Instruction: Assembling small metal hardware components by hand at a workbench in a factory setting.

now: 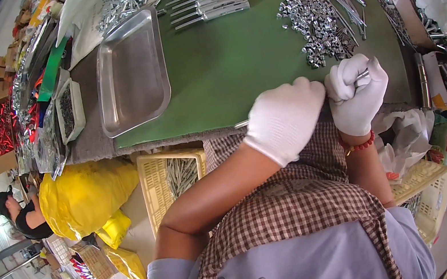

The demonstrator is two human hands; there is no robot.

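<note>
My left hand (289, 121), in a white glove, is closed in a fist over the front edge of the green work mat (214, 77). From its left side sticks the end of a thin metal rod (241, 124); the rest is hidden in the fist. My right hand (357, 97), also gloved, is closed close beside it, with a small shiny metal piece (363, 75) showing between its fingers. Just beyond the right hand lies a pile of small silvery metal caps (319, 27). Several long thin metal rods (351, 5) lie beside that pile.
A steel tray (132, 72) stands left on the table. Metal tools with thick handles (209, 3) lie in a row at the back. A yellow crate (147, 191) and a yellow sack (82, 198) are below the table's left. Boxes of parts line the right edge. Another person (26, 212) is far left.
</note>
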